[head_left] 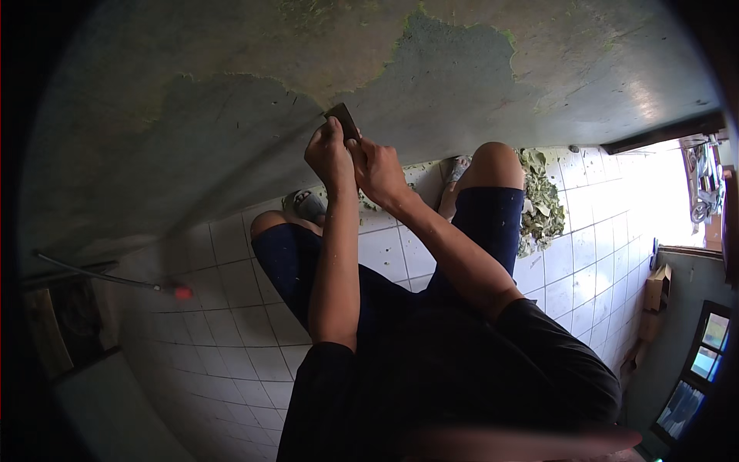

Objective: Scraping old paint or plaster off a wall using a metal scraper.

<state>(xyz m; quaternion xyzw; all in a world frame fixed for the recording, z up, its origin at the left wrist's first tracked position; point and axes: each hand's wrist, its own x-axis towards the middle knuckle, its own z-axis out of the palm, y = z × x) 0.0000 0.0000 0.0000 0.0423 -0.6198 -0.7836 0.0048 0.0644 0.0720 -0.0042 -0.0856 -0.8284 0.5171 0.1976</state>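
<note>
Both of my hands are closed together on a scraper (343, 118) with a dark, flat, rectangular blade; its handle is hidden by my fingers. My left hand (329, 158) grips it with the thumb up along the blade. Just right of it, my right hand (379, 171) wraps around the tool lower down. The blade's end is at the wall (254, 115), by the ragged line where a greenish paint layer (292, 46) meets a bare grey patch (454, 69). Whether the blade touches the wall cannot be made out.
A heap of pale green paint flakes (542, 206) lies on the white tiled floor (239, 331), right of my right knee (495, 165). Loose chips lie between my feet. A thin rod with a red end (183, 292) is at the left. Cardboard boxes (657, 289) stand by the right wall near a bright doorway.
</note>
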